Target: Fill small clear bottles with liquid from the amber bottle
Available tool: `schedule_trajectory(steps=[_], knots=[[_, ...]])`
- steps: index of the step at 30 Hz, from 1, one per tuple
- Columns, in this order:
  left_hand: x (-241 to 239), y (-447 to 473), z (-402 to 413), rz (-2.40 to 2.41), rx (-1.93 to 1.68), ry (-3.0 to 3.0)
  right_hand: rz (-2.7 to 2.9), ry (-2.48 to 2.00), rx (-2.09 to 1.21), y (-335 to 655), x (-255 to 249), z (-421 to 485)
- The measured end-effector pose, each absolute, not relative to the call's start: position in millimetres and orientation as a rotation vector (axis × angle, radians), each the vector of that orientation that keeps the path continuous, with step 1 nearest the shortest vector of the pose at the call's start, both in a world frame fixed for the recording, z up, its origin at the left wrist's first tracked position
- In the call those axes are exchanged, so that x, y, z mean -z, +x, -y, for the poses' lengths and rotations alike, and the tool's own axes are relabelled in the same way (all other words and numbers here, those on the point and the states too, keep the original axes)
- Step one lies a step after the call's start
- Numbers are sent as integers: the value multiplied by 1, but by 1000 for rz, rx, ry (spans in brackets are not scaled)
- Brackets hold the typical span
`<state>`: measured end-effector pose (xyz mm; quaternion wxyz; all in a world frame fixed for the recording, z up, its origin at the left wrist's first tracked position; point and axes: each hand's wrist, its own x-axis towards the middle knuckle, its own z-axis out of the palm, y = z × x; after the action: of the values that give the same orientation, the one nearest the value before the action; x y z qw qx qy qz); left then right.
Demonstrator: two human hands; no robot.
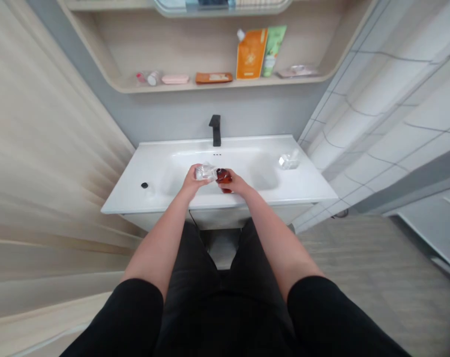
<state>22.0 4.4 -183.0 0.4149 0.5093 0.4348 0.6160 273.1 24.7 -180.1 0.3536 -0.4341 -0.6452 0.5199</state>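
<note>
Over the white sink (267, 173), my left hand (191, 179) is wrapped around a clear bottle (205, 172) tilted on its side. My right hand (238, 183) grips a reddish-brown bottle (225, 187) with a dark top end. The narrow end of the clear bottle meets the top of the brown one; whether liquid passes between them is too small to tell. A small black cap (144, 185) lies on the counter to the left. Another clear container (289, 160) sits on the counter at the right.
Behind the sink stands a black faucet (216, 131). Above it, a wall shelf (165, 87) holds an orange pouch (251, 54), a green tube (273, 51), a brown packet (213, 78) and a pink case (175, 79). A beige curtain (54, 124) hangs at the left, a white checked curtain (388, 94) at the right.
</note>
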Motion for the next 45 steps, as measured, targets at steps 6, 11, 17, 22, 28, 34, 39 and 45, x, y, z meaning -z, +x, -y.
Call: schedule_trajectory(steps=[6, 11, 17, 22, 28, 34, 39, 45], knots=[[181, 24, -5, -1075, -1579, 1271, 1652, -1134, -1355, 272, 180, -24], [187, 22, -9, -1062, -1604, 1263, 1652, -1154, -1359, 272, 178, -24], [192, 21, -13, -1053, -1617, 1258, 1659, -1174, -1342, 272, 174, -22], [192, 20, -12, -1040, -1608, 1250, 1674, -1154, -1323, 273, 176, -24], [193, 20, -12, -1043, -1610, 1253, 1714, -1157, -1278, 274, 184, -29], [193, 19, -12, -1051, -1602, 1248, 1753, -1131, -1245, 275, 193, -35], [193, 18, -12, -1042, -1602, 1263, 1765, -1132, -1228, 275, 194, -36], [193, 17, -13, -1041, -1596, 1272, 1767, -1154, -1207, 275, 192, -34]])
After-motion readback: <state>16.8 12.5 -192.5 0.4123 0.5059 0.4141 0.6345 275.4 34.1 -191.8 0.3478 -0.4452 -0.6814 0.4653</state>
